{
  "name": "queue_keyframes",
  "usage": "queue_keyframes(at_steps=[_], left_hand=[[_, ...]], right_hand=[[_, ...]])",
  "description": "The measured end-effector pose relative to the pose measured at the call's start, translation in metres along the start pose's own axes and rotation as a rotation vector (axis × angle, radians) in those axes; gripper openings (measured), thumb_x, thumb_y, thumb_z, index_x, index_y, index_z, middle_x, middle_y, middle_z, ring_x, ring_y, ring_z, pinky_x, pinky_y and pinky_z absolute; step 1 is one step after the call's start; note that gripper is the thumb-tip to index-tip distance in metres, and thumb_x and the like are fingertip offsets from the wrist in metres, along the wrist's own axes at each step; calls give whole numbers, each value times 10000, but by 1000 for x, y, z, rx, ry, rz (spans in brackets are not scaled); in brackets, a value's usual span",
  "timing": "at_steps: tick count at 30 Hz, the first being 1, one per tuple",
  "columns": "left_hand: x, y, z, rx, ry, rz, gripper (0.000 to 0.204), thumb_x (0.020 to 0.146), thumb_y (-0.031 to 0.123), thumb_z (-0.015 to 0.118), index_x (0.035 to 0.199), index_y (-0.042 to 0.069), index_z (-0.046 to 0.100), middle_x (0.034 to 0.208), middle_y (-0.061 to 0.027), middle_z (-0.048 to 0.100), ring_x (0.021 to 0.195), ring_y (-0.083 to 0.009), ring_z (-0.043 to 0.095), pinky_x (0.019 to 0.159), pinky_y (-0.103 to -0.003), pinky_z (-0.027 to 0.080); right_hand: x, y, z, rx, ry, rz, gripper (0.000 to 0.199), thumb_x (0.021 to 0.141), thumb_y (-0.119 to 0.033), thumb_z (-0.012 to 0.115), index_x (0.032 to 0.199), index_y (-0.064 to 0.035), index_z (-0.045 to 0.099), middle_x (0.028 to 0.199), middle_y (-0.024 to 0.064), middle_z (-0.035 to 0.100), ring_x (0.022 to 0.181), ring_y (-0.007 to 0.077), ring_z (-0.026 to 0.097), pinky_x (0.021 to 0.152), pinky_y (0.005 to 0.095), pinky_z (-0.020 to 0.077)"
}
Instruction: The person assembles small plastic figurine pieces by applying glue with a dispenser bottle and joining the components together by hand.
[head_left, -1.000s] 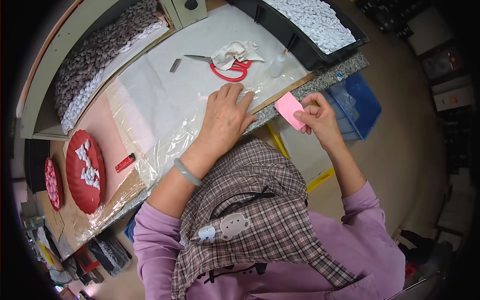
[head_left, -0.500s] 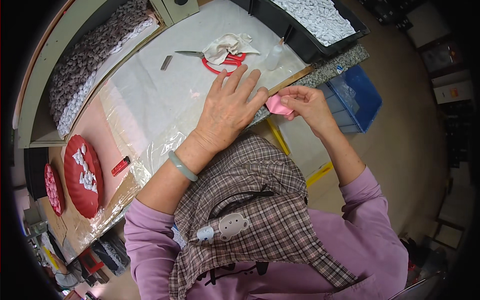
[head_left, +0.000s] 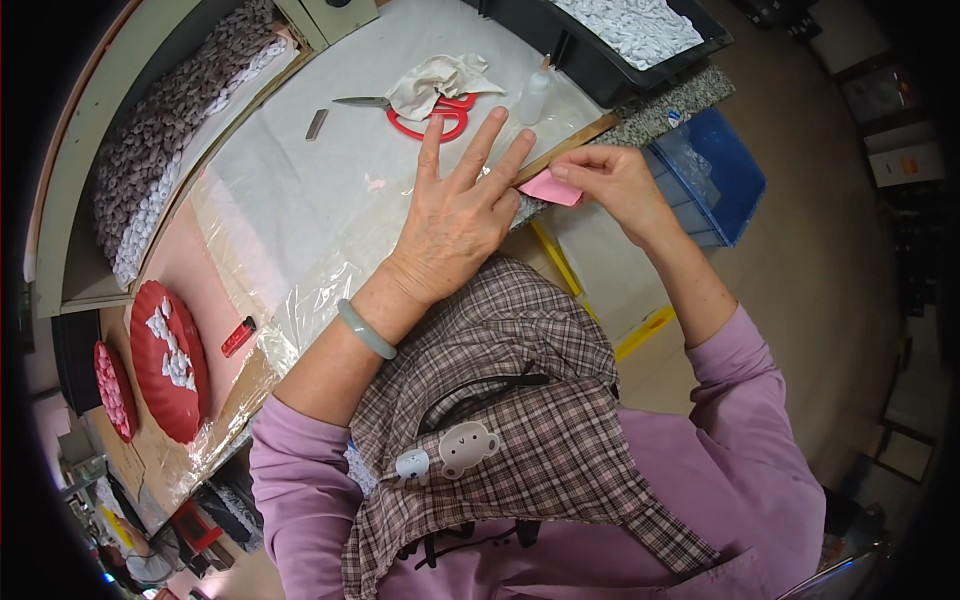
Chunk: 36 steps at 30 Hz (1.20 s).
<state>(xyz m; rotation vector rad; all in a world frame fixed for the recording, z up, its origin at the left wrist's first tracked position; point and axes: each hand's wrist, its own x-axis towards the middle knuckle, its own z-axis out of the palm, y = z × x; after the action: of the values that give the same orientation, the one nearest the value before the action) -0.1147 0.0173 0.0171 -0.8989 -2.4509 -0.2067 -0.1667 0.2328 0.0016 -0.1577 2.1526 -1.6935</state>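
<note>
My left hand (head_left: 450,220) lies over the table's front edge with its fingers spread, a pale green bangle (head_left: 366,330) on the wrist. Between thumb and fingers, my right hand (head_left: 618,190) pinches a thin pink sheet (head_left: 548,188), cloth or paper, at the wooden edge strip. The sheet's left end reaches close to my left thumb; whether they touch I cannot tell. Beyond my left fingertips are red-handled scissors (head_left: 437,130), partly under a crumpled white cloth (head_left: 445,82). A small clear squeeze bottle (head_left: 534,100) stands to their right, and a small metal block (head_left: 316,124) lies to their left.
A black tray (head_left: 590,70) of white pieces sits at the far right. A blue bin (head_left: 735,180) stands beyond the table's right side. Red dishes (head_left: 143,375) with white and pink pieces, a small red object (head_left: 238,337) and a shelf of grey pieces (head_left: 165,130) are leftward.
My left fingers have spread wider and straightened. My right hand has shifted slightly left and up, and the pink sheet now lies flatter, turned more sideways toward the left hand.
</note>
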Motion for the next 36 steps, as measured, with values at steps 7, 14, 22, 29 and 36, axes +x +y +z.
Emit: queue_keyframes(at_steps=[7, 14, 22, 29, 36], left_hand=[[-2, -2, 1, -47, 10, -20, 92, 746, 140, 610, 701, 71, 650, 1340, -57, 473, 1355, -294, 320, 1072, -643, 188], [-1, 0, -4, 35, -87, -31, 91, 773, 163, 619, 785, 94, 678, 1388, -26, 452, 1362, -295, 310, 1065, -630, 192], [-2, -1, -6, -2, -110, -58, 93, 763, 161, 613, 778, 88, 668, 1373, -41, 466, 1365, -300, 303, 1075, -627, 172], [-2, -2, -6, -21, -85, -47, 90, 752, 151, 604, 779, 90, 665, 1338, -60, 496, 1359, -305, 314, 1082, -627, 159], [-4, -2, -2, -95, 28, -64, 75, 768, 139, 583, 826, 100, 611, 1239, -63, 550, 1321, -302, 373, 1078, -627, 166]], right_hand=[[-37, -5, 10, -591, -9, -411, 471, 726, 88, 610, 1184, -19, 589, 1254, 111, 515, 980, 214, 582, 688, 280, 502], [-27, 13, 16, -856, 195, -644, 342, 745, 117, 599, 1051, -27, 648, 1043, 117, 554, 809, 226, 602, 674, 322, 505], [-16, 10, 26, -869, 321, -784, 218, 723, 74, 638, 912, -35, 639, 896, 92, 599, 801, 249, 617, 667, 331, 514], [-20, 3, 24, -961, 220, -815, 226, 690, 68, 632, 888, -40, 647, 909, 71, 596, 819, 248, 610, 683, 335, 520], [-25, -5, 27, -1015, 196, -851, 284, 694, 89, 600, 958, -10, 636, 946, 94, 579, 842, 268, 599, 731, 355, 512]])
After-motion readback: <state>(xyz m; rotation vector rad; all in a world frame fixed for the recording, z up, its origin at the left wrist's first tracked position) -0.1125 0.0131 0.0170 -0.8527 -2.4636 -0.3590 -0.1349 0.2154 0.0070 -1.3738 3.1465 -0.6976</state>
